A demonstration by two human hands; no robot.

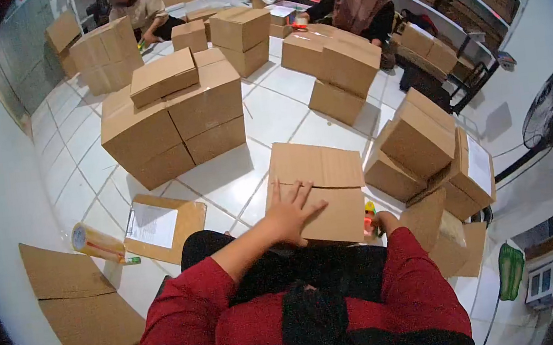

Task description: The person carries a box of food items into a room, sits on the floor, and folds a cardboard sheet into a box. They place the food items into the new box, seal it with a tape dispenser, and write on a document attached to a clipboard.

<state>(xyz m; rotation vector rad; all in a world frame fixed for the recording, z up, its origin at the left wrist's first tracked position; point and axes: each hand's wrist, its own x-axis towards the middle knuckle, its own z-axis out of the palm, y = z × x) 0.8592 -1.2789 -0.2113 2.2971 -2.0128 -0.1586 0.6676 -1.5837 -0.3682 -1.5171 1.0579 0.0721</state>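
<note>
In front of my lap stands a cardboard box point(316, 164) with its top flaps folded down and a seam running across them. My left hand point(288, 215) lies flat on the top of this box, fingers spread. At the box's near right side, my right hand point(388, 222) is closed around a red and yellow tape dispenser point(369, 215). The dispenser is partly hidden by the box edge and the hand. It cannot be seen whether its tape touches the cardboard.
Left of me lie tape rolls point(97, 243), a clipboard with paper point(153, 226) and a flattened carton point(87, 306). Stacked boxes stand ahead point(179, 122) and to the right point(416, 139), near a fan point(552, 110). Two people sit farther back, one beside another tape dispenser point(300, 25).
</note>
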